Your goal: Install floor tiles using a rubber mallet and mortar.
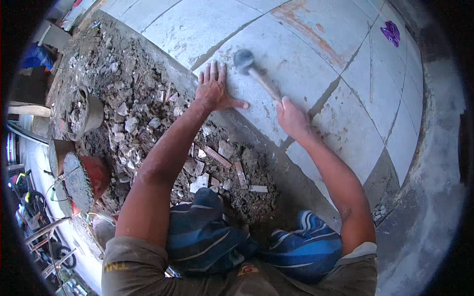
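Observation:
My right hand point(293, 118) is closed round the pale handle of a rubber mallet point(264, 83). The mallet's dark round head point(243, 61) is over a large light-grey floor tile point(281, 54), slightly smeared by motion; whether it touches the tile I cannot tell. My left hand point(213, 88) lies flat near the same tile's corner and edge, fingers spread and thumb stretched out to the right, holding nothing. Dust covers the tile around both hands, and wide dark gaps separate it from neighbouring tiles point(340, 116).
Rubble and broken tile pieces point(217, 157) cover the dirt left of the tile edge. A bucket point(88, 113) and a red cement-crusted container point(94, 180) stand at the left. A purple scrap point(390, 33) lies far right, near the grey wall point(429, 207). Bicycles point(42, 212) show at the far left.

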Demonstrator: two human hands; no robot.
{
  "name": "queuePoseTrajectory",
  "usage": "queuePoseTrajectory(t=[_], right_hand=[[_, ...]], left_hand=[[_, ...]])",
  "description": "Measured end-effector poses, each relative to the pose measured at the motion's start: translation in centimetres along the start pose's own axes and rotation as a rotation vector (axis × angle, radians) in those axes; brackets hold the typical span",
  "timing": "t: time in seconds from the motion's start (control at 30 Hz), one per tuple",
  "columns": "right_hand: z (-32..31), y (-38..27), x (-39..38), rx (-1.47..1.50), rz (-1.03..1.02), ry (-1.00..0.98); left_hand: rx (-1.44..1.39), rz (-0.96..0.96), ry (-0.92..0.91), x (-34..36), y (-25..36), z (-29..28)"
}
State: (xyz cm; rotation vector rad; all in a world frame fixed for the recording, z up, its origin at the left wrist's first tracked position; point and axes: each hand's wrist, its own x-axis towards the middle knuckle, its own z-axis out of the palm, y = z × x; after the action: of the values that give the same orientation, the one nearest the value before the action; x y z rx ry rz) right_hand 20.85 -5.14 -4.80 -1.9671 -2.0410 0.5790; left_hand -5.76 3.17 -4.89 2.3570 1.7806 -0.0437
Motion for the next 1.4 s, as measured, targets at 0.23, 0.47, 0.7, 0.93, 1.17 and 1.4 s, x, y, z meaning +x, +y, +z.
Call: queuePoseTrajectory(t=[0.23, 0.47, 0.7, 0.93, 1.17, 1.4], right_hand=[[0.0, -1.0, 0.3, 0.023, 0.003, -0.025], [0.5, 0.0, 0.8, 0.084, -0.032, 0.072], [-1.2, 0.2, 2.8, 0.113, -0.081, 0.132], [-1.2, 1.0, 5.2, 0.102, -0.066, 0.189], [0.5, -0.2, 9.1, 0.079, 0.044, 0.257], [0.6, -1.9, 10.9, 0.113, 0.132, 0.304]], left_hand=[[0.014, 0.010, 0.016, -0.3, -0.5, 0.0], [0.030, 0.012, 0.011, -0.1, -0.4, 0.2], [0.026, 0.006, -0.025, 0.0, -0.4, 0.0], [0.022, -0.045, -0.102, 0.3, 0.8, -2.2], [0.034, -0.066, -0.124, 0.7, 0.6, -2.0], [0.048, -0.062, -0.119, 0.3, -0.1, -2.3]])
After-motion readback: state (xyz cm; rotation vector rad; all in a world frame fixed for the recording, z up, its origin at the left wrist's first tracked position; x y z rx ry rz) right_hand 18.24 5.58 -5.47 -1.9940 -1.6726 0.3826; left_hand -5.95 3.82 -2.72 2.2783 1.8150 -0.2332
